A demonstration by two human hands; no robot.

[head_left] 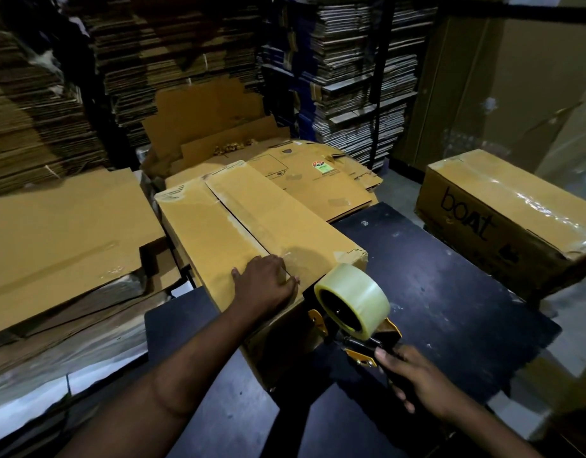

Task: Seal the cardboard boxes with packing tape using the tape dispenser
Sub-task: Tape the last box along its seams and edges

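While the left hand presses flat on the box, the right hand apparently grips the tape dispenser beside it.

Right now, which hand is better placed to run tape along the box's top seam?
Right. The right hand already grips the tape dispenser at the near end of the box, while the left hand presses the flaps down.
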